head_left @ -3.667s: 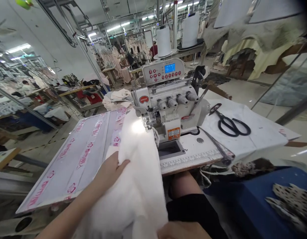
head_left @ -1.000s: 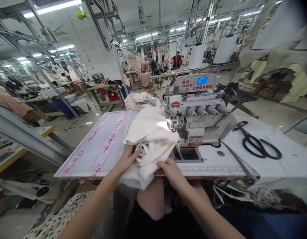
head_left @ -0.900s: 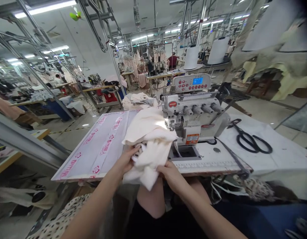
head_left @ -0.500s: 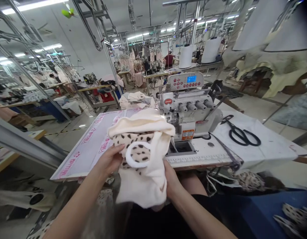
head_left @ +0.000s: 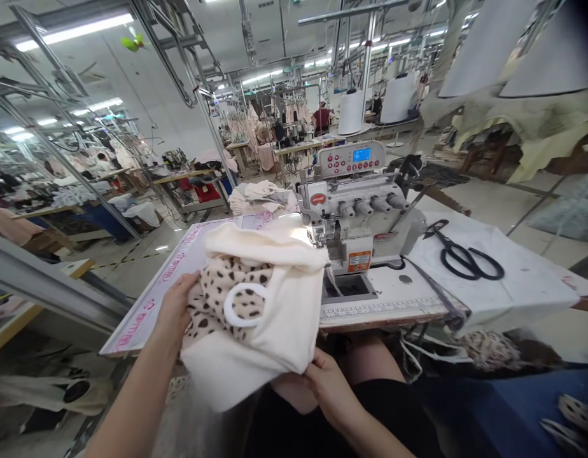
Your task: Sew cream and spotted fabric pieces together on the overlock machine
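Observation:
A cream fleece piece (head_left: pixel 294 305) with a brown-spotted panel (head_left: pixel 217 286) and a white ring-shaped patch (head_left: pixel 228 306) hangs between my hands at the table's front edge. My left hand (head_left: pixel 177 305) grips the spotted cloth at its left side, the fingertips partly hidden by folds. Low on the right, my right hand (head_left: pixel 325 381) pinches the cream fabric's lower corner. The upper edge of the cloth lies close under the lit needle area of the overlock sewing machine (head_left: pixel 356 210); folds hide whether it is under the presser foot.
Black scissors (head_left: pixel 470 257) lie on white cloth right of the machine. A pile of cream cloth (head_left: pixel 263 196) sits behind the work, on the table (head_left: pixel 172 261) covered with printed sheeting. Big white thread cones (head_left: pixel 351 113) stand behind the machine. Spotted scraps (head_left: pixel 578 410) rest at lower right.
The cloth has been spread wider and shifted left and down. My left hand has moved left with it; my right hand has gone down to the lower corner.

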Demonstrator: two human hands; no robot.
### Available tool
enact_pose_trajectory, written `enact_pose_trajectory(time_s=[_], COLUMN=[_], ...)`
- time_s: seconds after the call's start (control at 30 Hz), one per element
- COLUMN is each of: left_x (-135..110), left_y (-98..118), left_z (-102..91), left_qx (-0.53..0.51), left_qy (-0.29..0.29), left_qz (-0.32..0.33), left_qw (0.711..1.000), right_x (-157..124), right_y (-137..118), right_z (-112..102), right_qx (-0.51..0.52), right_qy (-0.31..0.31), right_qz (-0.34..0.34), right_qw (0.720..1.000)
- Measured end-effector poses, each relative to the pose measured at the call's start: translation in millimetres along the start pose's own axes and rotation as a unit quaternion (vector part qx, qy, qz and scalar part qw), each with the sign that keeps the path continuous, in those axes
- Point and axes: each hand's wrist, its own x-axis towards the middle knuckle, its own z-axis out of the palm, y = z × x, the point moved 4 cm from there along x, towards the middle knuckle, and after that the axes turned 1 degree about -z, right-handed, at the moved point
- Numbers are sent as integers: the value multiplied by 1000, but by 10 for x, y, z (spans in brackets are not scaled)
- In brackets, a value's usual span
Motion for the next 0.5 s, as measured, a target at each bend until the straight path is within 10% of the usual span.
enact_pose_trajectory(time_s=[0.13,0.27,0.5], left_x=[-33,-267,298], left_y=[8,75,283], left_z=[172,755,1229], left_qx=[155,351,389], left_qy=[33,-131,-221], left_qz=[176,432,358], left_qw=[972,820,820], right_x=[9,17,-6], right_y=[-2,41,35], right_z=[29,-25,-219], right_qx=[28,-19,-115], right_qy=[-6,-2,-11], right_qz=[16,-18,-70], right_qw=[999,1000,991])
